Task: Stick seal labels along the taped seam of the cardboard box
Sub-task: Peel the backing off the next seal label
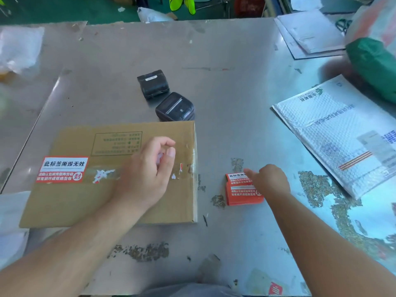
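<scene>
1. Reaching onto the stack of seal labels (242,195), the right hand (269,182) lays one digit on the top sheet. Its other fingers are hidden behind the knuckles, so whether it has pinched a label cannot be told. Judged purpose: taking the next label.
2. Left hand (147,170): it hovers over the cardboard box (75,207) with curled fingers, the thumb and forefinger nearly meeting. Something pale and blurred lies between them, and whether it is held cannot be told. The hand is probably kept above the seam, ready to receive the label.
3. Taped seam (107,174): it runs under the left hand across the box top, with torn red-and-white scraps along it.
4. Seal label, applied (62,169): it sits on the seam well to the left of the left hand. The stretch towards the right hand is still bare, so it is likely the next site.
5. Two black portable printers (174,107): beyond both hands, just past the box's far edge.
6. Bubble mailer (342,133): beyond and to the right of the right hand.
7. Surface (214,50): grey metal with glue residue near the right hand.
</scene>
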